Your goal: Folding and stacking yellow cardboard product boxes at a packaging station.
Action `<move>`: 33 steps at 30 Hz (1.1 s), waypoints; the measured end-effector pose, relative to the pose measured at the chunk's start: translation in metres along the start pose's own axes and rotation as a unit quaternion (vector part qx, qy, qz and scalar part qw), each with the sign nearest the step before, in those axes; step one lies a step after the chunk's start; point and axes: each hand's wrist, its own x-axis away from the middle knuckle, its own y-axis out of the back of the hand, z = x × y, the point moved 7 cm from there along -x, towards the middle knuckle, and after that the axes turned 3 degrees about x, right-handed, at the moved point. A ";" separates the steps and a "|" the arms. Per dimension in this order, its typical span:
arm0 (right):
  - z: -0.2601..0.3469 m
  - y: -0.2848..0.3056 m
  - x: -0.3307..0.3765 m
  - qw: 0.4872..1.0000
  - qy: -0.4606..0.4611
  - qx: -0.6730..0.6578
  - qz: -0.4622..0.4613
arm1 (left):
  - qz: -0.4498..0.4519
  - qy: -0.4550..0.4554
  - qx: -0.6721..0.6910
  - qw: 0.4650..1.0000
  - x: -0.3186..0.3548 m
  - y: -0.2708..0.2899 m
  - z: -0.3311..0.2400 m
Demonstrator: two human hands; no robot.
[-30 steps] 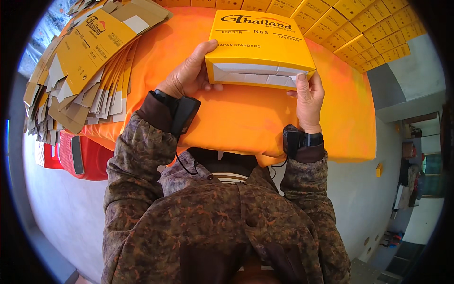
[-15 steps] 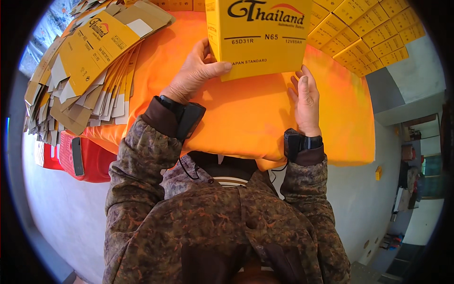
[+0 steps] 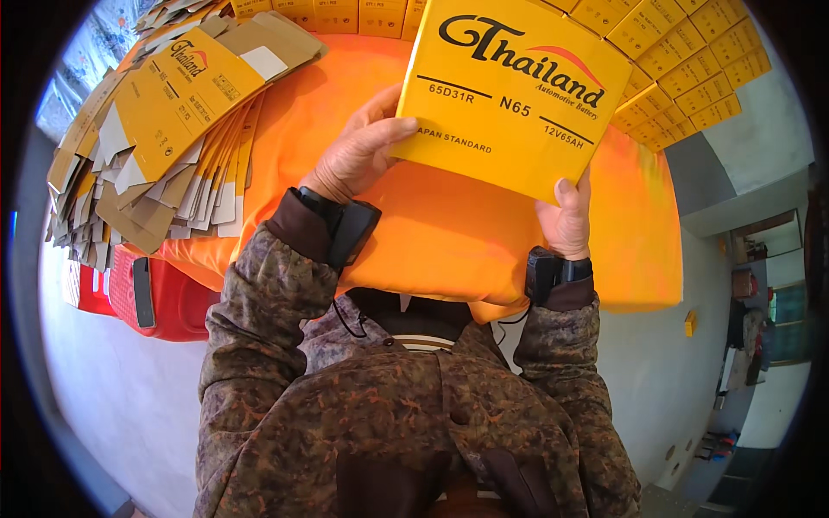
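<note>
Spilling over the table's left end, a heap of flattened cartons (image 3: 186,112) overlaps so thickly that most lower sheets are hidden and cannot be counted; glossy yellow print, grey-brown board and white flaps show. Beneath it sits one red plastic object (image 3: 181,306), partly concealed and of unclear kind, with one dark rectangle (image 3: 142,292) against it.

Next comes the left hand (image 3: 358,147), gripping the lower left of a yellow carton (image 3: 509,95), thumb flat on the front, fingers largely out of sight behind. This single carton, smooth, flat-faced and straight-edged, is held tilted above the softly creased orange cloth (image 3: 432,233); its upper left runs past the picture's top, and whether its ends are closed cannot be told. The right hand (image 3: 567,220) pinches the lower right corner, thumb in front, other fingers mostly hidden. Two black boxy wrist devices (image 3: 354,231), one per arm, meet camouflage-patterned sleeves (image 3: 281,285).

Rightward, tiers of yellow boxes (image 3: 682,69) are partly blocked by the carton and cropped above, defying a full count. One small yellow item (image 3: 690,324) lies beyond the table, too small to identify.
</note>
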 end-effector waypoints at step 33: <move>0.009 0.012 -0.030 0.991 -0.076 0.090 0.061 | -0.006 -0.090 -0.036 0.995 0.001 -0.006 -0.009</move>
